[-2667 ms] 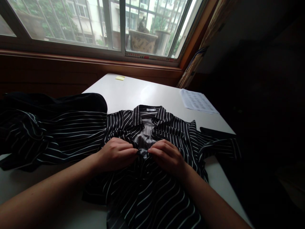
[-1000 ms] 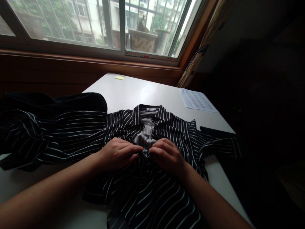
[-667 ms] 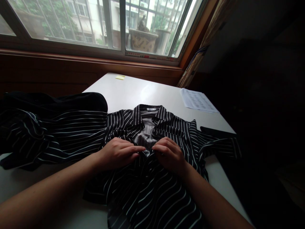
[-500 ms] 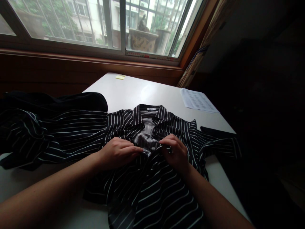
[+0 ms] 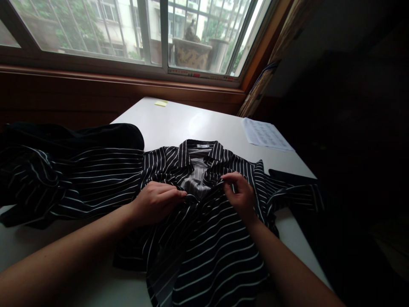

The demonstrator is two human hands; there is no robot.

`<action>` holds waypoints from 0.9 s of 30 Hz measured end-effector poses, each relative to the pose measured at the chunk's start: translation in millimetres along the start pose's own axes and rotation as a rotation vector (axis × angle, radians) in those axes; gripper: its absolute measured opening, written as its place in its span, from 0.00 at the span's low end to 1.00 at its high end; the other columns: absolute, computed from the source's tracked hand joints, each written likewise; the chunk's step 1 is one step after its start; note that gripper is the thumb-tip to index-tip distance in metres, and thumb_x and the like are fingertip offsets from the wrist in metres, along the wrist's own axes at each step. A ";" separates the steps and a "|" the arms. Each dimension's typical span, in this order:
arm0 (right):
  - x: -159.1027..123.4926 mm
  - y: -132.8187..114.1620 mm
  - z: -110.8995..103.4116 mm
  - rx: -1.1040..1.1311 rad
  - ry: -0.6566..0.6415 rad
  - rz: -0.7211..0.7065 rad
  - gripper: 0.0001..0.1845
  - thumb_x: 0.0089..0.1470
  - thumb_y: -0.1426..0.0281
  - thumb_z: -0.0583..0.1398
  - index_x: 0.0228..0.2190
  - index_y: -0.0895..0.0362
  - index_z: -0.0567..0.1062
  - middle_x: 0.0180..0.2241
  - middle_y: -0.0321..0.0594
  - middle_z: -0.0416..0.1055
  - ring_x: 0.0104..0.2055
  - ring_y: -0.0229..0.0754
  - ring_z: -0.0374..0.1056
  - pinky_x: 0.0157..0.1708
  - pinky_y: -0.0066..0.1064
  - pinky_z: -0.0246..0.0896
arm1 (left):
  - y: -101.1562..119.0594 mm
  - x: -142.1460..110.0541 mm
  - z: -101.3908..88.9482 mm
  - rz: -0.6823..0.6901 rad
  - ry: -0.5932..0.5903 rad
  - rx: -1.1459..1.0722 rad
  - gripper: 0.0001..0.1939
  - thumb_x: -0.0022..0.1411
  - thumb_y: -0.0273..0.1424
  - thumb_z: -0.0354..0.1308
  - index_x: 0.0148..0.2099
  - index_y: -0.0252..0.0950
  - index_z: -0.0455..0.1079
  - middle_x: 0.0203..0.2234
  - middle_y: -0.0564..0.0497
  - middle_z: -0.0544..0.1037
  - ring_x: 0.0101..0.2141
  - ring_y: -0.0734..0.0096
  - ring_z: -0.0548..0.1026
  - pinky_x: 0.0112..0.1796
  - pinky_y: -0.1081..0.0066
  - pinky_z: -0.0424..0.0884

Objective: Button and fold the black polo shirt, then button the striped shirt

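Note:
A black shirt with white stripes (image 5: 220, 238) lies spread over the white table, its collar away from me and its front partly parted. Through the neck gap the paler inner side of the back shows, with a small label under the collar. My left hand (image 5: 158, 202) is closed on the left front edge, below the collar. My right hand (image 5: 239, 192) pinches the right front edge between thumb and fingers, lifting it a little. One sleeve stretches to the far left, bunched at its end; the other lies folded at the right.
A dark garment or cloth (image 5: 105, 135) lies behind the left sleeve. Printed paper sheets (image 5: 266, 134) rest near the right edge of the white table (image 5: 194, 119), and a yellow sticky note (image 5: 161, 103) is at its far end. Beyond stands a window (image 5: 96, 30) with a curtain (image 5: 262, 81).
My right hand has moved up and to the right with the right front edge. My left hand has shifted slightly left, and the lower front of the shirt has moved.

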State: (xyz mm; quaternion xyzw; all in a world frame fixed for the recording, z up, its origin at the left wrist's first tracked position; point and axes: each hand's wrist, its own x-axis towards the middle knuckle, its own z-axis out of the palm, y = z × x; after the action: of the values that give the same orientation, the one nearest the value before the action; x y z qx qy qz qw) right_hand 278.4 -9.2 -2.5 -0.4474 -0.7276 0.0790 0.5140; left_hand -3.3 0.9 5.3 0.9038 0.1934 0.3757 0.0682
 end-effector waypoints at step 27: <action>3.6 -41.8 3.2 0.091 -0.355 -0.407 0.16 0.54 0.79 0.61 0.44 0.55 0.73 0.40 0.41 0.73 0.42 0.42 0.69 0.42 0.39 0.70 | -9.8 -2.8 9.3 -0.354 -0.309 0.080 0.09 0.69 0.33 0.53 0.47 0.40 0.73 0.37 0.52 0.82 0.34 0.66 0.81 0.35 0.68 0.75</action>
State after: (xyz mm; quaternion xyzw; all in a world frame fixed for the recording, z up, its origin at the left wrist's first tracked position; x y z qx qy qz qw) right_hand 251.6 -30.0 22.5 -0.2477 -0.8769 0.0839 0.4033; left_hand -1.4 9.0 -5.7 0.9046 0.3509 0.2070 0.1257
